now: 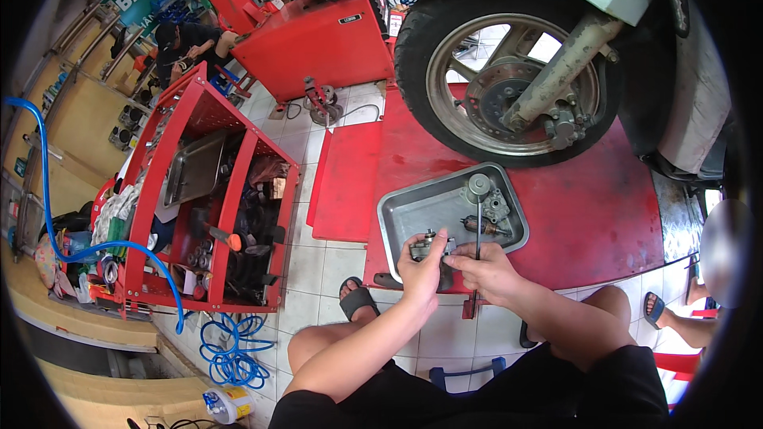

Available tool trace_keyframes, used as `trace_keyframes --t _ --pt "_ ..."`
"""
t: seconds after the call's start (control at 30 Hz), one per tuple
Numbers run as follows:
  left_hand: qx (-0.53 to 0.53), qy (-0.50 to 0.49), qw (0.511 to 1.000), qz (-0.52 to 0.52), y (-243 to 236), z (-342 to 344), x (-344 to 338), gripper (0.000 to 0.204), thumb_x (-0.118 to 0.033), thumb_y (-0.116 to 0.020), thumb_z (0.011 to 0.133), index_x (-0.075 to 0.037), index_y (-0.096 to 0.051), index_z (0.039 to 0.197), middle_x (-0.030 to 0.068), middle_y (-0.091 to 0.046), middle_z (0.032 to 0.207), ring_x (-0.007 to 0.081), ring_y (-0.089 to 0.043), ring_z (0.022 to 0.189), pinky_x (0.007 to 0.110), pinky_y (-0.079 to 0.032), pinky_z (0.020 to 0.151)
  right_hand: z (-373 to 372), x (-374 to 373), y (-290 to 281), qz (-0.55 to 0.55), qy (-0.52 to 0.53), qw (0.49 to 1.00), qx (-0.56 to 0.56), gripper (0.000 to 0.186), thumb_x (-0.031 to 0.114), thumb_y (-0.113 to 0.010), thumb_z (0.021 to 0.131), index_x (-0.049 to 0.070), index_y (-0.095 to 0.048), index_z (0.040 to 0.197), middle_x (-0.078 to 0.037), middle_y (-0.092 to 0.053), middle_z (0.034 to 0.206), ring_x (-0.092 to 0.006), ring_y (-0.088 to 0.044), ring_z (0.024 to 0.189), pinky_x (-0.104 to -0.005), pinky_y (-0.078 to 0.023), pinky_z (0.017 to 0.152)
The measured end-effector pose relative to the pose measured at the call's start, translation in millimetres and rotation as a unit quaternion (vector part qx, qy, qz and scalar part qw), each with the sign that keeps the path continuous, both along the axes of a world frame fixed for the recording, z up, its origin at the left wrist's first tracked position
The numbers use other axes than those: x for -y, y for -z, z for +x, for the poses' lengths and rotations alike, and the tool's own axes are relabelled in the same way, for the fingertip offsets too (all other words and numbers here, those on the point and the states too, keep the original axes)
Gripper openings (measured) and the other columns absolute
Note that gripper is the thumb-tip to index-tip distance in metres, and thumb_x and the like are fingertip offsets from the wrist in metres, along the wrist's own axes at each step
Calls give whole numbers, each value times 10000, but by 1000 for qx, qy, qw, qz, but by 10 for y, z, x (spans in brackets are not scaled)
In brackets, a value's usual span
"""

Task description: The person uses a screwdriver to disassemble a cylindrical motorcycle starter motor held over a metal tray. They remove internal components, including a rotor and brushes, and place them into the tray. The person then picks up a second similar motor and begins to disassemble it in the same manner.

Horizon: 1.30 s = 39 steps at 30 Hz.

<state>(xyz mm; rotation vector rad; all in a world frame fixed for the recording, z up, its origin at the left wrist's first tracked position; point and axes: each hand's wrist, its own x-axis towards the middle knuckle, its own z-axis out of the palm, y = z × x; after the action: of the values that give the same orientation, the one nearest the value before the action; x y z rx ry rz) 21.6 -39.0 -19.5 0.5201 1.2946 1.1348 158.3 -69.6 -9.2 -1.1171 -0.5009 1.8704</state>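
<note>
Over the near edge of a metal tray, my left hand is closed around a small grey metal machine part. My right hand meets it from the right, thumb and fingertips pinched at the part's edge. A long thin metal rod runs from the tray past my right hand; the hand hides its middle, so I cannot tell whether it is gripped. Inside the tray lie a cast metal part with a round piece and a dark cylindrical part. A dark handle-like thing sits by the tray's near edge.
Behind the tray, a motorbike front wheel stands on a red platform. To the left are a red tool cart, a blue hose and its coil. Another person works at the far left; someone's foot shows at right.
</note>
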Motion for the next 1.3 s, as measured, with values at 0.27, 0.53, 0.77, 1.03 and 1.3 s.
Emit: trace_keyframes --t 0.27,0.53,0.77,1.03,1.3 --pt "-36 3 999 -11 -7 -2 24 488 -297 -878 796 -60 -584 1105 42 -650 959 118 -594 868 266 -480 745 -10 17 -10 -17 -3 1000 -2 234 140 -761 894 -11 -613 993 41 -482 656 -37 -316 465 -256 -202 431" --pt "-24 12 999 -28 -38 -9 10 514 -326 -872 803 -63 -564 1120 38 -643 967 122 -591 846 274 -476 734 28 2 -41 -26 -20 999 -2 200 126 -771 883 6 -625 950 62 -454 623 -34 -300 449 -265 -192 433" --pt "45 -6 997 -69 -62 -67 -125 463 -306 -841 833 -77 -548 1108 65 -652 940 161 -638 778 323 -527 657 59 10 -43 -18 -41 997 55 206 138 -784 871 -1 -662 961 63 -466 603 -30 -307 446 -262 -195 437" --pt "139 -24 984 -104 -182 -489 -550 350 -448 -681 933 -106 -611 958 46 -626 757 194 -612 627 334 -523 550 171 -201 175 204 -172 813 518 226 207 -690 785 9 -746 880 -231 -706 820 -371 -706 831 -416 -552 785" --pt "129 -38 985 -107 -404 -548 -517 364 -499 -670 917 -138 -644 946 15 -615 764 171 -594 660 336 -511 661 -140 -149 102 227 -166 847 452 279 262 -727 830 7 -748 942 -205 -720 849 -363 -692 788 -411 -539 742"
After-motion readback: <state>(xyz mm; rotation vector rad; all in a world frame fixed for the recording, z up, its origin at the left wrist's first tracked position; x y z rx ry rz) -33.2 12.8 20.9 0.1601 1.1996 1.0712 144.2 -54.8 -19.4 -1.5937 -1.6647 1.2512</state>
